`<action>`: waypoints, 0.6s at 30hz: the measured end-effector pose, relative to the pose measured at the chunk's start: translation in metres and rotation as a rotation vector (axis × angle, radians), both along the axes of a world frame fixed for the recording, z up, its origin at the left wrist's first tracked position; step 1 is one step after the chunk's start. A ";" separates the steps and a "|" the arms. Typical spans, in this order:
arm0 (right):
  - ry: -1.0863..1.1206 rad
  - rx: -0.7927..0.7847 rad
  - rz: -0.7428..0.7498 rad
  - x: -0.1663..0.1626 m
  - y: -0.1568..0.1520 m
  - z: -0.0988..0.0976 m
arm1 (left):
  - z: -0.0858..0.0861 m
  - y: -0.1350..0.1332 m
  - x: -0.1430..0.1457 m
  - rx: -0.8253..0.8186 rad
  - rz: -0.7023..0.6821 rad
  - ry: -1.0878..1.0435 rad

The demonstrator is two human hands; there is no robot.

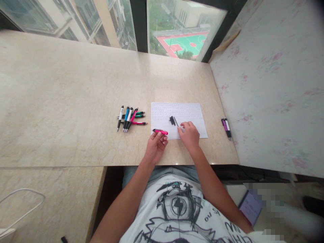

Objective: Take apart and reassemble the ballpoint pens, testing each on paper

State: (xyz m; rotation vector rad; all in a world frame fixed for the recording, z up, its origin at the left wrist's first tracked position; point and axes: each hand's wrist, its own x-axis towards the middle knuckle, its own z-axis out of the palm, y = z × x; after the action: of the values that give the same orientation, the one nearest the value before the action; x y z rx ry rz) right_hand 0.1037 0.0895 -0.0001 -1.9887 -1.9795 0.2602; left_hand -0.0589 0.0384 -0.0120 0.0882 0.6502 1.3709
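Pinching the pink pen [162, 132] crosswise over the near left part of the paper [191, 113], the left hand [156, 146] sits farther from the thin black rod [176, 121], which slants away leftward from the right hand's [190, 136] fingertips, whether gripped or merely touched being unclear.

Looking forward and steeply down from head height, sitting near above hands [155, 147] and surface [76, 101], catching windows [184, 20] beyond.

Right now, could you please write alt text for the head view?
The left hand holds a pink pen body; the right hand is near small black parts on written paper. More pens lie on either side.
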 end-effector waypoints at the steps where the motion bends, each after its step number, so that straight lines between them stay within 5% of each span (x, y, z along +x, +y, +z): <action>1: -0.033 -0.014 -0.009 -0.002 0.000 0.000 | 0.000 0.000 0.000 0.002 -0.003 0.002; 9: -0.041 -0.026 -0.057 -0.003 0.006 0.006 | -0.001 0.000 0.000 0.007 0.002 -0.001; 18: 0.786 -0.104 0.068 0.032 -0.025 0.023 | 0.000 0.000 0.000 0.006 0.013 0.016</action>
State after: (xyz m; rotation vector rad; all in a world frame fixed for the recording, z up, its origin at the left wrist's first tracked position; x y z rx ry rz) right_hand 0.1361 0.0642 0.0232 -1.5160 -1.5245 1.0011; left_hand -0.0590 0.0380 -0.0121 0.0994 0.6611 1.3863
